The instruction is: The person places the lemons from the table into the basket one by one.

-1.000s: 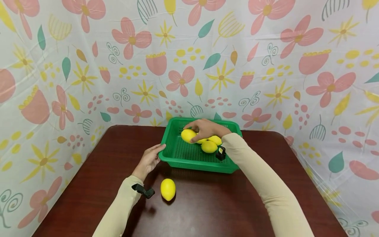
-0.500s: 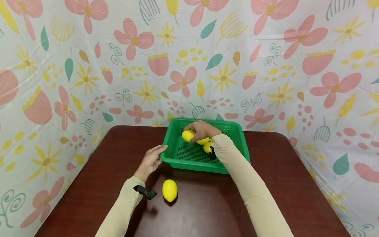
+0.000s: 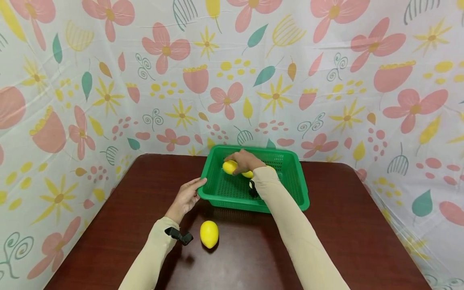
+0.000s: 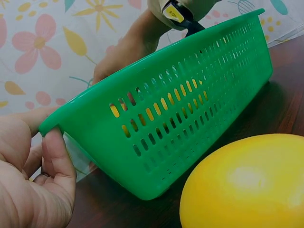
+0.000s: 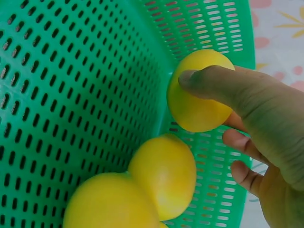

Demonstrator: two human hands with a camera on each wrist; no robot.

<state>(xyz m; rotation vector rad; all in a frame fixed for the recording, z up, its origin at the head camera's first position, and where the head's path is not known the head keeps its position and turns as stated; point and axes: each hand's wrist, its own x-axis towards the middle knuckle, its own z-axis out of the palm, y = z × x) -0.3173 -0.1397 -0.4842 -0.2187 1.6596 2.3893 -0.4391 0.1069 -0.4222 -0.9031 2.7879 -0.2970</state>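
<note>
A green plastic basket [image 3: 232,203] with slotted walls stands toward the back of the table. My left hand [image 3: 184,200] grips its left front corner, pinching the rim between thumb and fingers, as the left wrist view also shows. Inside the basket, my right hand [image 3: 248,161] holds a yellow lemon [image 5: 197,107] near the back left, its thumb across the fruit. Other lemons lie close by in the basket, among them one lemon [image 5: 164,175] just beside the held one; my forearm partly hides them in the head view. One lemon [image 3: 209,234] rests on the table in front of the basket.
The dark brown wooden table [image 3: 145,173] reaches back to a flower-printed curtain [image 3: 224,72], which also hangs along both sides. Black wrist cameras sit on both sleeves, the left camera [image 3: 179,235] close to the loose lemon.
My right forearm has swung left, uncovering the basket's right side. The right hand stays on the lemon at the basket's left, and the left hand keeps the rim. The whole view has shifted slightly.
</note>
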